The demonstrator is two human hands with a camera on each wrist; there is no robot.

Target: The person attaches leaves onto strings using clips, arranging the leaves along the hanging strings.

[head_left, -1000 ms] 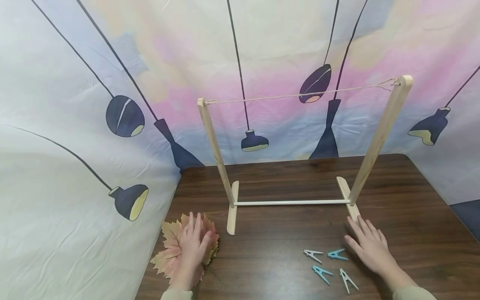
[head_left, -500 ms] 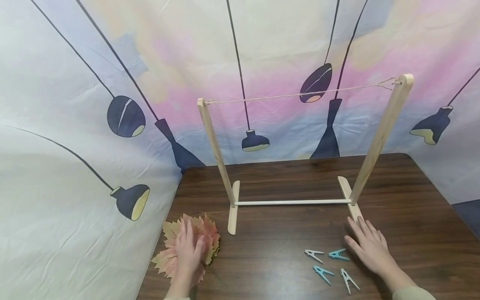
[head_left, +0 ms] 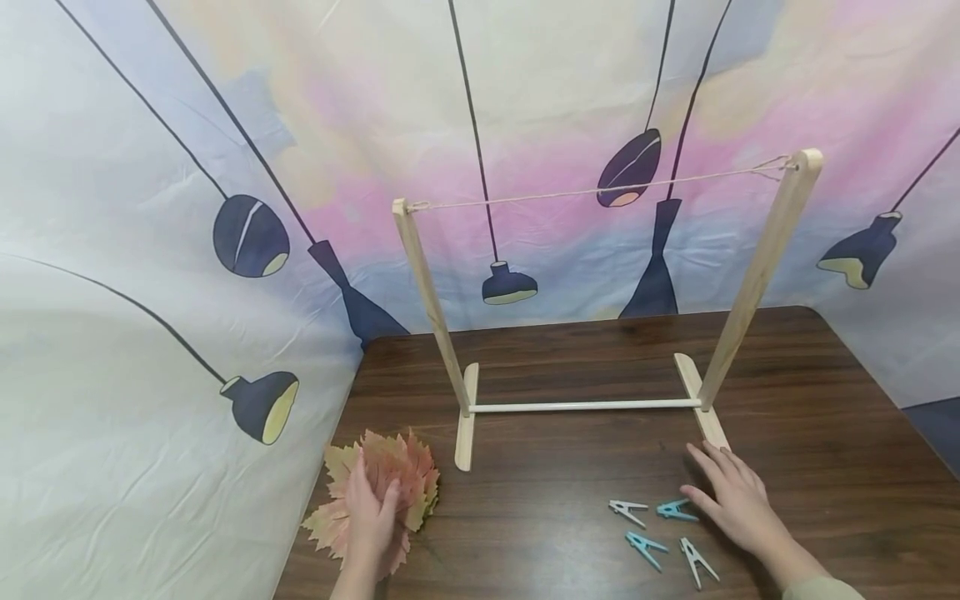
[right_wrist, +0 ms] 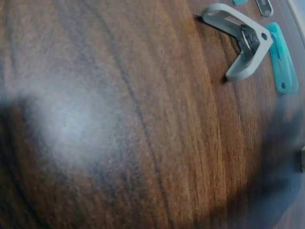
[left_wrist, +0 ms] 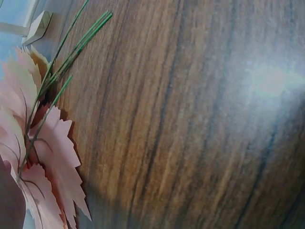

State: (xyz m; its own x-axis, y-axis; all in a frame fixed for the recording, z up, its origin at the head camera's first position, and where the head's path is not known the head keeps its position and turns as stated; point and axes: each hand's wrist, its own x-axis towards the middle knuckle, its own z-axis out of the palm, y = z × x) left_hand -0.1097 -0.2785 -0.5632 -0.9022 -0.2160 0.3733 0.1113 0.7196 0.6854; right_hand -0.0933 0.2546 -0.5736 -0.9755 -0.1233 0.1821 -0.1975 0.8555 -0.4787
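Artificial maple leaves (head_left: 412,475), pink and yellow-green, lie in a pile at the table's left. My left hand (head_left: 367,517) is turned on its side against them, thumb over the top leaves; its other fingers are mostly hidden, so I cannot tell if they grip one. Green wire stems (left_wrist: 81,45) stick out of the pile in the left wrist view. My right hand (head_left: 738,504) lies with relaxed, spread fingers, fingertips at the front end of the stand's right foot (head_left: 708,421). Near its thumb is a blue clothespin (head_left: 677,510).
A wooden stand has two posts (head_left: 759,275), a white bottom rod (head_left: 585,406) and a string (head_left: 540,196) across the top. Another blue clothespin (head_left: 645,548) and two pale ones, a front one (head_left: 697,560) and a back one (head_left: 627,511), lie before it.
My left hand has turned from palm-down onto its side and slid slightly left over the leaves. My right hand has drawn back a little toward me.
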